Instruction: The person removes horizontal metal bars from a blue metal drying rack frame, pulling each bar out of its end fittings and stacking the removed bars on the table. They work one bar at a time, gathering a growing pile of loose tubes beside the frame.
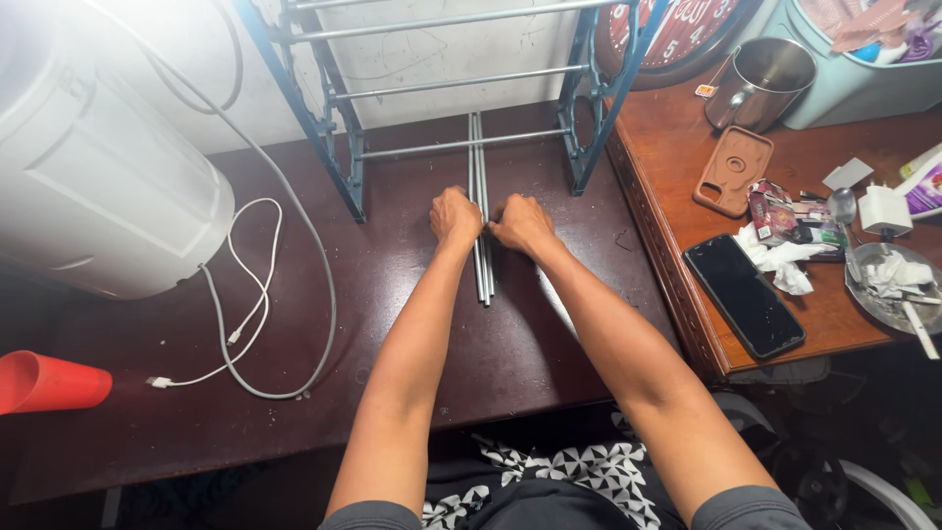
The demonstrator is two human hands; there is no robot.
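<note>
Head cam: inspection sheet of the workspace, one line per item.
Surface: dark brown table, scuffed; a lighter wooden table abuts on the right.
Job's things: bundle of grey metal rods lying flat, running away from the person; blue rack frame with grey crossbars behind.
Clutter: black phone, brown phone case, steel mug, crumpled tissue, white charger plug, metal dish.
Hands: left hand and right hand both closed on the rods.
Cables: white cable and grey cable loose at left.
Surroundings: white appliance, orange cup, clock, pale blue bin.
</note>
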